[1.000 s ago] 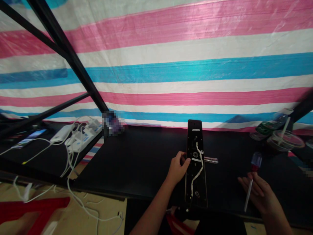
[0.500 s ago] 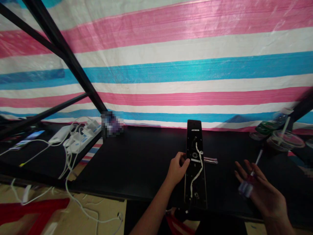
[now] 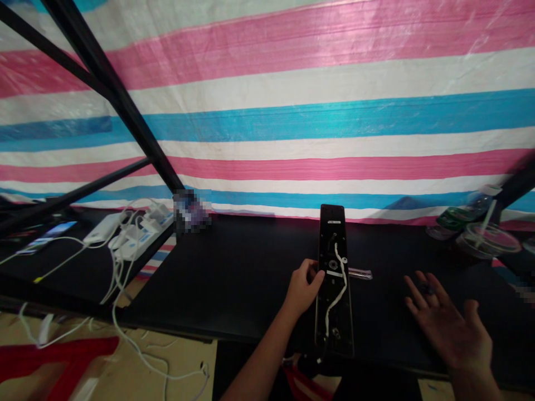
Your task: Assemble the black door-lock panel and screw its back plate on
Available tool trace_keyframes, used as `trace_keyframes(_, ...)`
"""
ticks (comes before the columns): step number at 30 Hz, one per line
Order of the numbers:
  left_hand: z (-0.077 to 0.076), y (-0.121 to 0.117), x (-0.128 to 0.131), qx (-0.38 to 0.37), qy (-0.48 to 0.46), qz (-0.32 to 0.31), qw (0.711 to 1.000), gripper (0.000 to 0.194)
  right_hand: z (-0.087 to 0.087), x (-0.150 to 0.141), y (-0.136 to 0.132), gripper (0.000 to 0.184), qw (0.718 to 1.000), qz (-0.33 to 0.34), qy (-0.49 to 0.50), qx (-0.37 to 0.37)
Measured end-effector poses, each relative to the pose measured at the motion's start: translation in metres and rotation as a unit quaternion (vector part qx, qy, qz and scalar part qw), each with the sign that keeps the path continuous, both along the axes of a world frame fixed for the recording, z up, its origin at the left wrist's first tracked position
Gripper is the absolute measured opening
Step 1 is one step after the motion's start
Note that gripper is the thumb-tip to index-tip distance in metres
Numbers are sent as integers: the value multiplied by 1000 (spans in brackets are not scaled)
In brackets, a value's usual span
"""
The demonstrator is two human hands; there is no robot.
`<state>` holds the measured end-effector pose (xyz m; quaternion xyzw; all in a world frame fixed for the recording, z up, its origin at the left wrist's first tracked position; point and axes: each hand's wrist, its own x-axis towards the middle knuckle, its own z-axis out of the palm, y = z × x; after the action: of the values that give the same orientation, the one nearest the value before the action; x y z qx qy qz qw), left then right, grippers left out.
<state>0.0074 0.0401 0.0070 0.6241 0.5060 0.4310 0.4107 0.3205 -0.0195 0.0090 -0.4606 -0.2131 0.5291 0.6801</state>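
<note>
In the head view, a long black panel (image 3: 333, 301), which looks like the back of a door lock, stands tilted over the table. A white sleeved cable (image 3: 343, 287) runs down its face to a small connector at the lower end. My left hand (image 3: 304, 287) grips the panel's left edge, thumb in front and fingers partly hidden behind. To the right, my right hand (image 3: 451, 328) is held palm up with fingers spread. A small dark object (image 3: 427, 288) shows at its fingers, too blurred to name. A thin clear-and-pinkish packet (image 3: 360, 274) lies behind the panel.
On the black table (image 3: 234, 267), a plastic bottle (image 3: 451, 220) and a lidded cup with a straw (image 3: 487, 239) stand at right. At left lie a power strip (image 3: 140, 239) with tangled white cables and a phone (image 3: 48, 236). A striped tarp (image 3: 292, 122) hangs behind.
My right hand has opened out, palm up. The blurred screwdriver-like tool with a pale shaft that was in it no longer shows. My left hand and the panel have stayed in place.
</note>
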Motion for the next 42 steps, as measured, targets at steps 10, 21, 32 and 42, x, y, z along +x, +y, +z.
trace_keyframes(10, -3, 1, 0, 3, 3, -4, 1000, 30, 0, 5, -3, 76, 998, -10, 55, -34)
trace_keyframes(21, -1, 1, 0, 5, -1, -2, 1000, 30, -12, 16, 2, 37, 993, -17, 109, -49)
trace_keyframes(32, -3, 1, 0, 4, 4, -3, 1000, 30, -25, 21, 2, 40, 996, 1, 69, -58)
trace_keyframes(42, -4, 2, 0, 7, 13, -1, 1000, 30, -46, 35, 6, 33, 997, 26, 57, -50)
